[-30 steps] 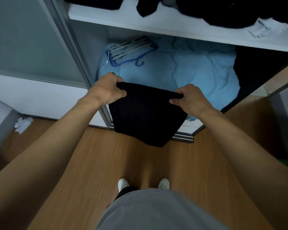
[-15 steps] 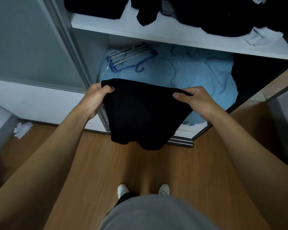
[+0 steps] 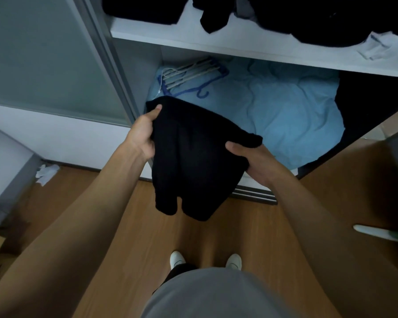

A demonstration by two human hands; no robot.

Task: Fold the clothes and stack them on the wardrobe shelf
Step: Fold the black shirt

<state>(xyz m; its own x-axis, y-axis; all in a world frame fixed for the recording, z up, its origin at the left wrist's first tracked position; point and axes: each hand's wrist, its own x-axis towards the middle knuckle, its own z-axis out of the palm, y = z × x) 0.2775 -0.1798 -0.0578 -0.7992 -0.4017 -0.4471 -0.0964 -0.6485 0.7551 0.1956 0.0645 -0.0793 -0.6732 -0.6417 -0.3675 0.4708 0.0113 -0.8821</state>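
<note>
You've got the black garment (image 3: 193,161) mid-frame, hanging in the air in front of the open wardrobe: your left hand (image 3: 143,134) pinches its upper left corner, thumb on top, and your right hand (image 3: 251,160) grips the right edge with the thumb over the cloth and the other fingers hidden under it. Its bottom dangles over the wood floor (image 3: 251,226). The white shelf (image 3: 193,42) along the top of the frame holds dark clothes (image 3: 319,19), with a blue blanket (image 3: 285,106) and hangers (image 3: 189,74) below.

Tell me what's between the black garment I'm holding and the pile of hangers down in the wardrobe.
Only light blue bedding shows between the black garment and the hangers, seen in the head view.
</note>
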